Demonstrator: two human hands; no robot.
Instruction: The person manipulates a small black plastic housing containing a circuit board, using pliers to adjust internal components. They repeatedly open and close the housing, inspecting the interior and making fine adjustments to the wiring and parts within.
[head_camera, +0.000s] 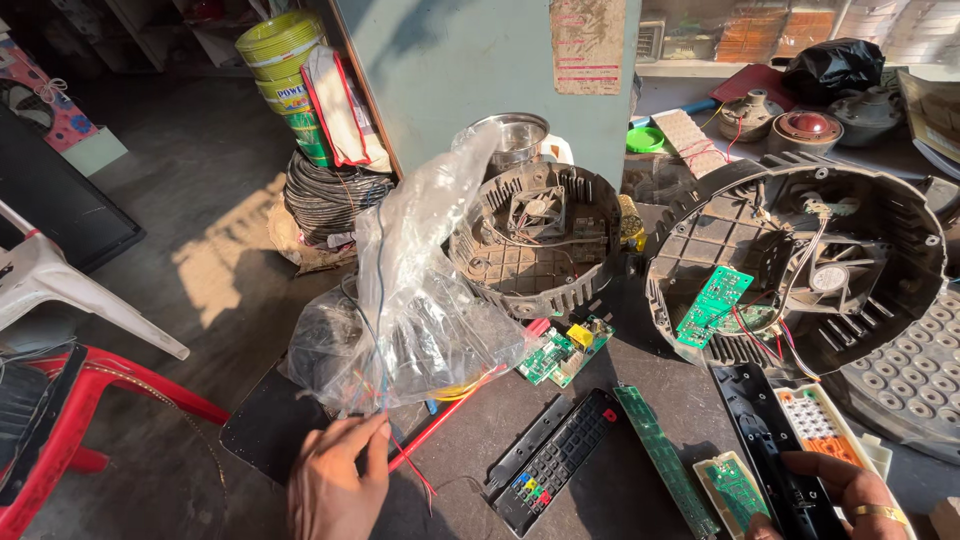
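Thin wires (385, 425) — red and blue, trailing from a clear plastic bag (420, 300) on the tabletop (600, 490) — pinched in the left hand (335, 480). Right hand (835, 490) closed on a black remote casing (775, 440) beside green circuit boards (712, 305).

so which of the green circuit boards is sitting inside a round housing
The bright green circuit board lying tilted inside the large round black housing on the right. The other green boards, the small one with a yellow part and the long strip, lie on the table.

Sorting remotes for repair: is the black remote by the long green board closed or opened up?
Opened up: the black remote lies beside its separated black shell strip.
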